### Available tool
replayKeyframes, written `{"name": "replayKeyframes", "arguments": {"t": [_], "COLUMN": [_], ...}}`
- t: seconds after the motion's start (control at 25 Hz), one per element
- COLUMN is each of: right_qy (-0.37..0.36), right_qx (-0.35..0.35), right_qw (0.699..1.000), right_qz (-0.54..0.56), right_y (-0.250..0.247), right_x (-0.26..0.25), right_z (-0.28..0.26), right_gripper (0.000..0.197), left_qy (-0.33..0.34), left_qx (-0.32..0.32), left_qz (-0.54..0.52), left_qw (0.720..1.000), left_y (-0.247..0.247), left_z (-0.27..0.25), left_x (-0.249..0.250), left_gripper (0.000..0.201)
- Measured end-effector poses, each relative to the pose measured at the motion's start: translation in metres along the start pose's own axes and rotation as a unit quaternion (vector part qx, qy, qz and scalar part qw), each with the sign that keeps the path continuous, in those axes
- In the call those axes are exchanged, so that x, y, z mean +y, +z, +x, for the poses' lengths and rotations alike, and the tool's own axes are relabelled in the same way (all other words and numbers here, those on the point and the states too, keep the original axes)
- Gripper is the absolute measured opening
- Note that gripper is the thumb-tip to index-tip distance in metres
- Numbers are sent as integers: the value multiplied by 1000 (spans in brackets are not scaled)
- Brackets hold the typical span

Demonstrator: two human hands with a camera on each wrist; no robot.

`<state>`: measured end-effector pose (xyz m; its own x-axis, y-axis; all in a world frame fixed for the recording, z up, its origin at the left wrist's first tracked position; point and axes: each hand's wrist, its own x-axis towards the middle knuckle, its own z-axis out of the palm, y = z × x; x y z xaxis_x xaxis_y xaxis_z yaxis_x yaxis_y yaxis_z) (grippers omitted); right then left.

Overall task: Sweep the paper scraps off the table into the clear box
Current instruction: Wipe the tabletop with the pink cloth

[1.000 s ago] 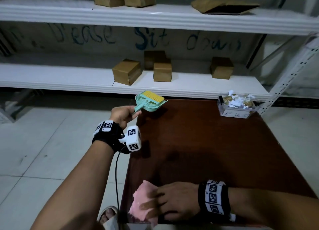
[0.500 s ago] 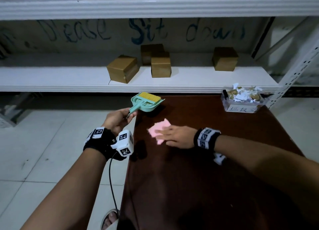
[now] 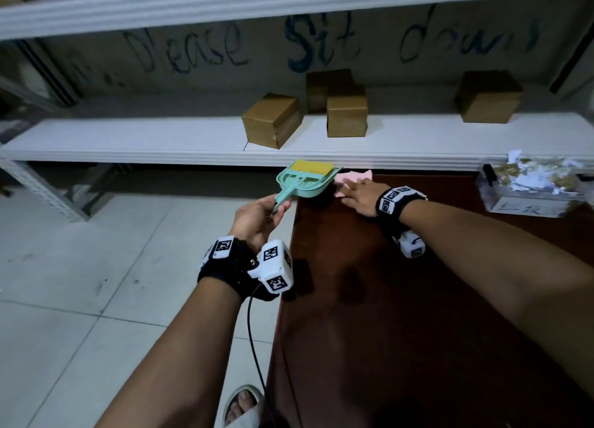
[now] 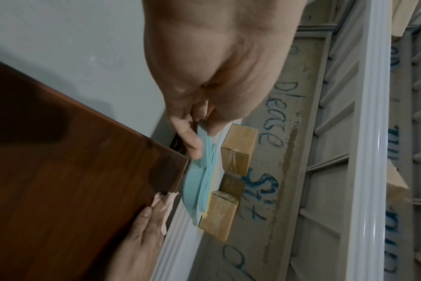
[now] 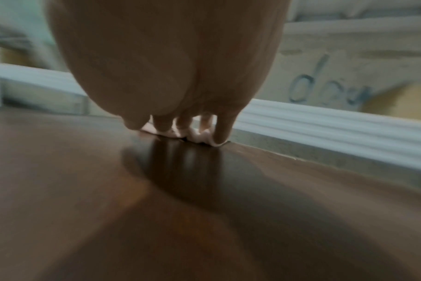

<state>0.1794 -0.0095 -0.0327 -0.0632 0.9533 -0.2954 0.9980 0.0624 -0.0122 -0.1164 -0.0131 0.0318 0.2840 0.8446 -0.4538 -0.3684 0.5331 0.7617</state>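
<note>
Now, left hand: the left hand (image 3: 257,217) grips the handle of a mint-green dustpan (image 3: 305,183) between thumb and curled fingers; the wrist view shows the fingers (image 4: 187,136) closed on the handle's end
Dustpan: held in the air just off the table's far left corner, its open lip turned toward the table edge; a yellow-bristled brush (image 3: 311,165) lies clipped inside it
Right hand: the right hand (image 3: 360,196) lies flat on a pink cloth (image 3: 353,177), fingers stretched out and pressing it to the wood; in the right wrist view the fingertips (image 5: 222,133) bear down on the bunched cloth at the table's far edge
Pink cloth: at the far left corner of the table, just beside the dustpan's lip; part of it pokes past the fingers toward the shelf
Table: a dark red-brown wooden table (image 3: 418,331); its top shows a dull sheen
Clear box: the clear box (image 3: 533,191) stands at the far right corner of the table, well apart from both hands; it holds a heap of paper scraps (image 3: 530,173), white and brownish, piled above the rim; a handwritten label is on its front
Scraps on the table: whether any lie under the cloth cannot be told
Shelf: a white shelf (image 3: 160,141) runs behind the table; brown cardboard boxes (image 3: 273,119) stand on it
Wall: blue handwriting reads "Please Sit down"
Floor: pale tiles to the left; a sandalled foot (image 3: 242,405) shows at the lower edge
</note>
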Motion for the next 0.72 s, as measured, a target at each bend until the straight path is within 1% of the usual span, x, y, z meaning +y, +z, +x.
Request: {"name": "replayKeyframes", "arguments": {"t": [0.12,0.2,0.24,0.32,0.44,0.52,0.6,0.68,0.72], "right_qy": [74,98,106,94,13,-67,-141,-204,-247], "right_qx": [-11,-7,-10,-3,-1,9,23,12,16], "right_qw": [997,995,994,996,998,994,986,977,967], "right_qz": [-2,7,3,-7,-54,-88,-82,-67,-62], "right_y": [1,6,7,9,13,25,39,46,48], "right_x": [17,28,30,25,10,2,-11,-33,-41], "right_z": [-4,-13,-21,-42,-88,-121,-156,-194,-217], "right_gripper": [67,69,69,68,64,65,67,63,60], "left_qy": [1,6,6,5,-3,-9,-17,-28,-33], "left_qx": [13,23,24,24,17,18,28,32,35], "left_qz": [3,5,9,19,37,50,63,75,80], "left_qw": [1000,1000,1000,1000,999,999,997,996,996], "left_y": [-5,-5,-5,-1,5,7,7,8,9], "left_z": [4,5,6,5,6,8,9,11,13], "left_x": [-1,-2,-3,-6,-11,-17,-24,-31,-35], "left_gripper": [24,20,19,18,18,17,18,21,23]}}
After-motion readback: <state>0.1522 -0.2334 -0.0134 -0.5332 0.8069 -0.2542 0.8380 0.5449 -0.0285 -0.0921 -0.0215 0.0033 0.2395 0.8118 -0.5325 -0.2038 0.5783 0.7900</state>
